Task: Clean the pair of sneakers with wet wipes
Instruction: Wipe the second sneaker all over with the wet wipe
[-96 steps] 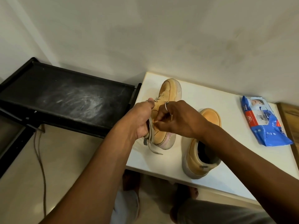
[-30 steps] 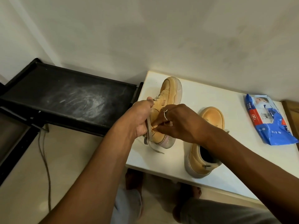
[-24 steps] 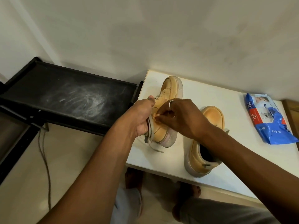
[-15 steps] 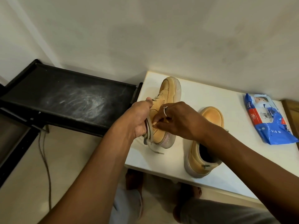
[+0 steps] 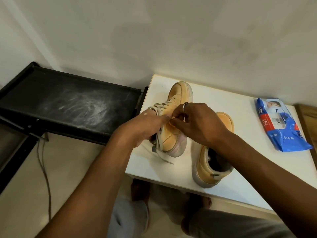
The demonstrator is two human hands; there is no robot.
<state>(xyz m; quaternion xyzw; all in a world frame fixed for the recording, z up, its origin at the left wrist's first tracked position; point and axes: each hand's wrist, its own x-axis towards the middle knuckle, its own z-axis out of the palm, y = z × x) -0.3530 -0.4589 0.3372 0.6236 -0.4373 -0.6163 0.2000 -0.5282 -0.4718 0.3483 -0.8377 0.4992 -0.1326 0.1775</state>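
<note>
Currently both hands are on the laced sneaker [image 5: 173, 136], at the left end of the white desk [image 5: 243, 170]. Its long axis runs away from the person, toe toward the wall.

- Left hand [image 5: 145, 124]: fingers curled round the heel half, gripping it.
- Right hand [image 5: 200, 122]: thumb and fingertips pinched together at the laces [image 5: 159, 107], mid-upper. Which strand is hidden. One loose lace end trails off the heel side.
- Second sneaker [image 5: 205, 169]: just right of the laced sneaker, roughly parallel, opening up, partly under the right forearm.
- Wipes pack [image 5: 281, 124]: well to the right of the laced sneaker, beyond the second sneaker, untouched.
- Black shelf [image 5: 68, 103]: left of the laced sneaker, dusty.

Judgement: lace handling ahead of wiping, with no wipe out yet. The pack lies rightward, so the right hand is nearer. It would have to release the laces and cross over the second sneaker.
</note>
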